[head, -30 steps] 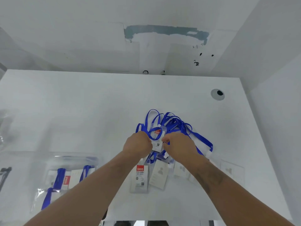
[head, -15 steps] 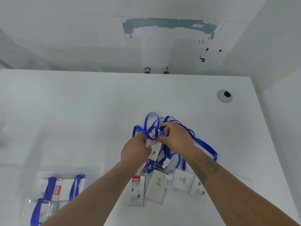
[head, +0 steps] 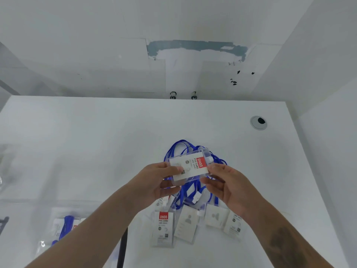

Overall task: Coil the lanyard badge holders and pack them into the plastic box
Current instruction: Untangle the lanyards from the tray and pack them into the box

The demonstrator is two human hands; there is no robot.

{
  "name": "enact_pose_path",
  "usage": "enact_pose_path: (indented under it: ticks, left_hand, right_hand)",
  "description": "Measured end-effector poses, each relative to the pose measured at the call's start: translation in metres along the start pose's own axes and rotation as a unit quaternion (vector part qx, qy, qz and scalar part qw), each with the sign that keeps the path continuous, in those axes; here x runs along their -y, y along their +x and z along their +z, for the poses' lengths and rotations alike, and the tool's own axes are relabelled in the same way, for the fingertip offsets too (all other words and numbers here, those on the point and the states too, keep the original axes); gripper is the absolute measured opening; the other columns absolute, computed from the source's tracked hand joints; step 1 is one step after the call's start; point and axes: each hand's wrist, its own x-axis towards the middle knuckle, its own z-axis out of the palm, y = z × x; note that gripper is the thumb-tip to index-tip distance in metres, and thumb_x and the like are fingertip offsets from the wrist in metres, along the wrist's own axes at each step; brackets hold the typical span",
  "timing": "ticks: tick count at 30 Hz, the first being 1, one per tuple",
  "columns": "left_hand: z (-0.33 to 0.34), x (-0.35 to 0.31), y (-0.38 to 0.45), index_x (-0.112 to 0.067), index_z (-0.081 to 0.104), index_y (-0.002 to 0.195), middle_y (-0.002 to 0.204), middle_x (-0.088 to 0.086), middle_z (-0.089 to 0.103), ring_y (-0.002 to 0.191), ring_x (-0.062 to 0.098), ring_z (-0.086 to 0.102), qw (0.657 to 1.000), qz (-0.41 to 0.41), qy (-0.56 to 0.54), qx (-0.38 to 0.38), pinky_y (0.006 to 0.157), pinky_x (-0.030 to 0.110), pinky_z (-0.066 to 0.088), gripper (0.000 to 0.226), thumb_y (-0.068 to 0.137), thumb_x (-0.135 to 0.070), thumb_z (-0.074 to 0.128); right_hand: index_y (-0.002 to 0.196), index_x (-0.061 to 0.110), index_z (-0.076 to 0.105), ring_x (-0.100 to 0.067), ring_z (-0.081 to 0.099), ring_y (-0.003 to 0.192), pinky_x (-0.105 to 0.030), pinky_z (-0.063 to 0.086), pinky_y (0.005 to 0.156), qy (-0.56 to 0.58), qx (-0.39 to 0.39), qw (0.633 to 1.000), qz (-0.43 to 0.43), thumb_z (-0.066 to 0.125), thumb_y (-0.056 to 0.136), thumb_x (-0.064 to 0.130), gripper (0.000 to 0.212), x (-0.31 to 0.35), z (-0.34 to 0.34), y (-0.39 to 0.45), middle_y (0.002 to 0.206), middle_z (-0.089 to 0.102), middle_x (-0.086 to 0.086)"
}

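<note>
— How far along are you?

— Early, I'd judge. A few coiled holders already lie in the clear plastic box, down and to the left of my left hand. Four or so badge holders lie flat on the desk below my hands, their blue lanyards in a tangled heap just beyond my fingers. All of those are left to coil and pack.

— And what are you holding?

— One badge holder, lifted above the heap, red label turned sideways. The fingers of my left hand pinch its left end, thumb on top. My right hand pinches its right end the same way, the other fingers loosely curled beneath.

— Is its strap free?

— I cannot tell; it drops behind the card into the tangle. Pulled carelessly, it would probably drag the others along.
</note>
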Motion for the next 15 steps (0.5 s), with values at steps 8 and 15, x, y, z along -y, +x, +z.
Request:
enact_pose_path:
  ticks: [8,15]
  left_hand:
    - [0.002,-0.017,-0.021,-0.006,0.066,0.117,0.107,0.016,0.074,0.077,0.021,0.073,0.999,0.027,-0.024,0.038,0.069,0.028,0.061,0.026,0.091,-0.009,0.064]
    - [0.013,-0.037,-0.028,-0.004,0.068,0.107,0.101,0.013,0.076,0.080,0.023,0.076,0.989,0.129,-0.071,-0.013,0.067,0.028,0.063,0.017,0.091,-0.011,0.065]
  right_hand:
    - [0.091,0.016,0.066,-0.001,0.066,0.079,-0.014,0.050,0.066,-0.150,-0.145,0.953,-0.218,0.041,0.104,0.024,0.029,-0.002,0.025,0.002,0.083,0.069,0.002]
    - [0.082,0.024,0.071,0.004,0.054,0.062,-0.026,0.048,0.066,-0.334,-0.028,0.903,-0.267,0.047,0.100,0.031,0.031,-0.029,0.062,-0.024,0.068,0.070,0.012]
